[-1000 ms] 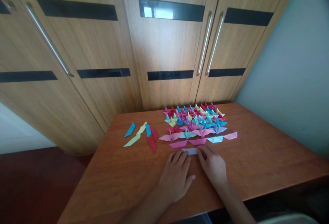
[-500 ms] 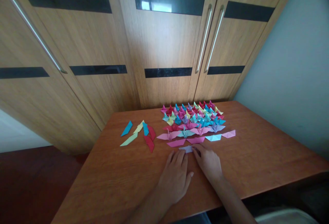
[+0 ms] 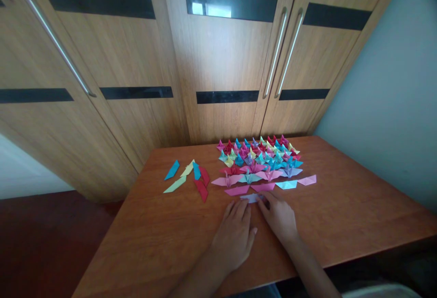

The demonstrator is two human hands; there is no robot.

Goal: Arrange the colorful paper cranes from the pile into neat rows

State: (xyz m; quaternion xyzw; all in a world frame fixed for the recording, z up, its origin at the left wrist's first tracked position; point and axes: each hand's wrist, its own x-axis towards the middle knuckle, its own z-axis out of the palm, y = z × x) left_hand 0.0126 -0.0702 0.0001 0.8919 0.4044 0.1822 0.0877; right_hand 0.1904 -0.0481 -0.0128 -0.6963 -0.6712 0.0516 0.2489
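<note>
A pale lavender folded paper strip lies flat on the wooden table, its ends pointed. My left hand rests palm down with outstretched fingers, the fingertips at the strip's near left edge. On the strip's right end, my right hand has its thumb and bent fingers pressed together, covering that end. Just beyond lie flat folded strips: a magenta one, another magenta one, a light blue one and a pink one.
Rows of colourful paper cranes stand at the back of the table. Several folded strips lie to the left, including a blue one, a pale green one and a red one. Behind rises a wooden wardrobe; a wall is on the right.
The view has shifted slightly, so everything sits a little further right. Both hands stay at the lavender strip in nearly the same pose.
</note>
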